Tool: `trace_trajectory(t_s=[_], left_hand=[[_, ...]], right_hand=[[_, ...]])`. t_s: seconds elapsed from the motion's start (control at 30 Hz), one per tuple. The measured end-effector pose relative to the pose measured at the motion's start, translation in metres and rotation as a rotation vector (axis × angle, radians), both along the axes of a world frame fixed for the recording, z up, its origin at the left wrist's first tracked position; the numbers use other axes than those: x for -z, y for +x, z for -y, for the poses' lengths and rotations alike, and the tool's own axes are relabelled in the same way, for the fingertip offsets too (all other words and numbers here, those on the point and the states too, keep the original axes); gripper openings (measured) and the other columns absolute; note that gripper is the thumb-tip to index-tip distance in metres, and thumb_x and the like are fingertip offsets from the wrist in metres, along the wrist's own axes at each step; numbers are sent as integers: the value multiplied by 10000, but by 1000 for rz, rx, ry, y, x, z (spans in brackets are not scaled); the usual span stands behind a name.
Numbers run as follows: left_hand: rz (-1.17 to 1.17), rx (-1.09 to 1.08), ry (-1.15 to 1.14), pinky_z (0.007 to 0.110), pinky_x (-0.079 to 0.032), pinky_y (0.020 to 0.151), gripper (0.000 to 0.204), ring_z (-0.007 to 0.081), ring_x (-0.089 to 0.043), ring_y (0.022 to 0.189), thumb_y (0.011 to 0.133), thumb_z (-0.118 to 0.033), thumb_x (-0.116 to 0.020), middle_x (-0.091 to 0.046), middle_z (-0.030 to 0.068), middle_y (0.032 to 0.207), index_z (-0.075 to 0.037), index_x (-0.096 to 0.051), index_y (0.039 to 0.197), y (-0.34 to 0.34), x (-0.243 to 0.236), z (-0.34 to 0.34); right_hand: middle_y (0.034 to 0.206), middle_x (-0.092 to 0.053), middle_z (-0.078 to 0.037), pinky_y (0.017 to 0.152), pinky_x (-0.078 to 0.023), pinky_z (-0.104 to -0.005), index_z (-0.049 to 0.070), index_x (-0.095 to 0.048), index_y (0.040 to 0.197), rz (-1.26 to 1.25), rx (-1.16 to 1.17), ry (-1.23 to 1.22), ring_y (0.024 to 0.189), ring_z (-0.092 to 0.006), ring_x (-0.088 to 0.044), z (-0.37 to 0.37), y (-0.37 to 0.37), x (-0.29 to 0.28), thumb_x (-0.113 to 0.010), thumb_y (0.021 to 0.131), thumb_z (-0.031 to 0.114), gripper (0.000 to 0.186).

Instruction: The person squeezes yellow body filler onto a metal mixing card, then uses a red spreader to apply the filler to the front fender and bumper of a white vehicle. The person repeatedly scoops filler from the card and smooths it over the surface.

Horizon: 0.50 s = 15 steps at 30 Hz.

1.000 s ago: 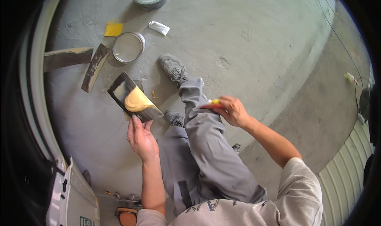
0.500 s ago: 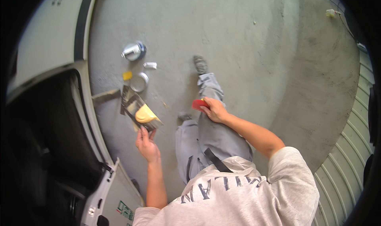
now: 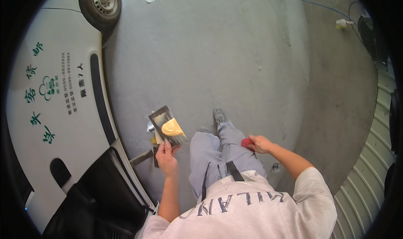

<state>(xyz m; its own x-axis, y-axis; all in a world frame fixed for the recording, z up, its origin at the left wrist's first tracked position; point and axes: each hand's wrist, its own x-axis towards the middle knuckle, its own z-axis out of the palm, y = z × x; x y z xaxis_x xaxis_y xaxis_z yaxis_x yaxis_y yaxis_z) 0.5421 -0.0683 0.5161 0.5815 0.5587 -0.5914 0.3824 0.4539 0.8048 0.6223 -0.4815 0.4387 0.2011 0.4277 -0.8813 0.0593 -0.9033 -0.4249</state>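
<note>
My left hand [image 3: 168, 160] grips the near edge of a dark flat mixing board [image 3: 160, 115], fingers closed on it. A smooth mound of yellow putty [image 3: 172, 127] lies on the board. My right hand [image 3: 262, 145] is closed round a small red spreader [image 3: 247, 143], held low beside my right thigh, well apart from the board.
A white van [image 3: 79, 125] with a wheel [image 3: 103, 4] stands along the left, its door opening near my left arm. A silver item [image 3: 150, 126] and a yellow piece [image 3: 153, 141] show partly behind the board. A blue hose [image 3: 310, 3] crosses the far right floor.
My view has shifted forward along the van, and its wheel has come into sight. Both hands keep hold of the board and spreader. The tins on the floor are now mostly hidden.
</note>
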Motion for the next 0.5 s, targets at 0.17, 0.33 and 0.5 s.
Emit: trace_trajectory(t_s=[0.17,0.33,0.5], left_hand=[[70,13,-20,333,-634,758,266,120,-689,800,1092,-199,-543,-680,30,926,35,-669,1092,151,-6,-35],[168,122,-49,337,-628,793,285,154,-720,903,1090,-184,-544,-725,77,1081,33,-658,1235,320,-6,-100],[184,274,-40,344,-630,809,287,146,-709,920,1092,-175,-537,-722,60,1095,32,-659,1248,504,-39,-160]], right_hand=[[727,-658,-77,532,-490,-410,70,-726,1037,-404,-201,-246,615,-257,-628,-10,183,20,-634,942,204,188],[616,-513,22,386,-248,-229,53,-694,891,-1135,1087,-298,434,-73,-365,-90,306,49,-651,969,212,182],[595,-535,4,369,-249,-239,45,-705,915,-392,1302,-255,413,-81,-352,-130,487,36,-585,969,190,196]])
